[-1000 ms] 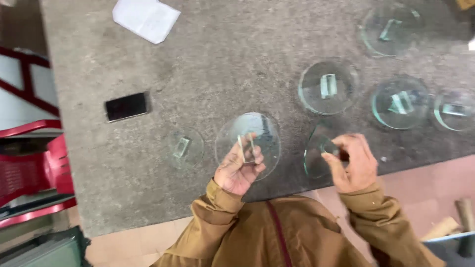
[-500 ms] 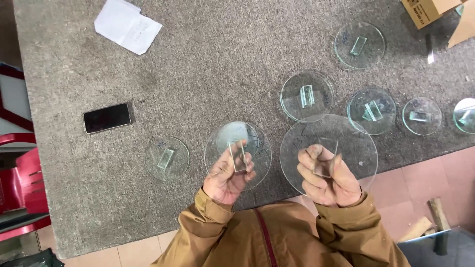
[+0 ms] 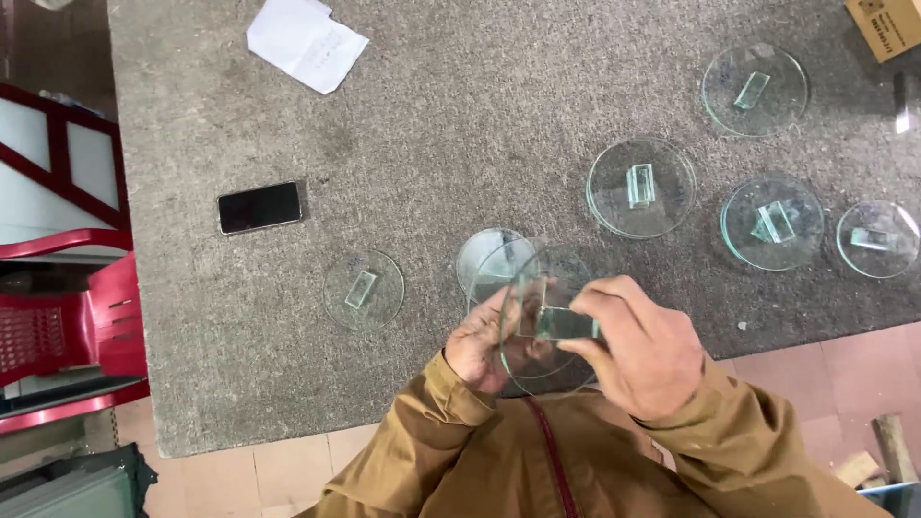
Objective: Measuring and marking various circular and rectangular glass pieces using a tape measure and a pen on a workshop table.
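Grey carpeted table (image 3: 460,105); tiled floor (image 3: 825,364); red chair (image 3: 67,317) alongside.

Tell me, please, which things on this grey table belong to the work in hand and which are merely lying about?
In use:
- round glass disc held up between left hand and right hand
- small glass block in the right hand's grip
- similar discs with blocks on the table

Lying about:
- dark phone
- white paper
- cardboard box
- red chair

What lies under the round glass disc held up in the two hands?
Through the glass disc show the left hand, another disc and grey table. The right hand covers its right edge.
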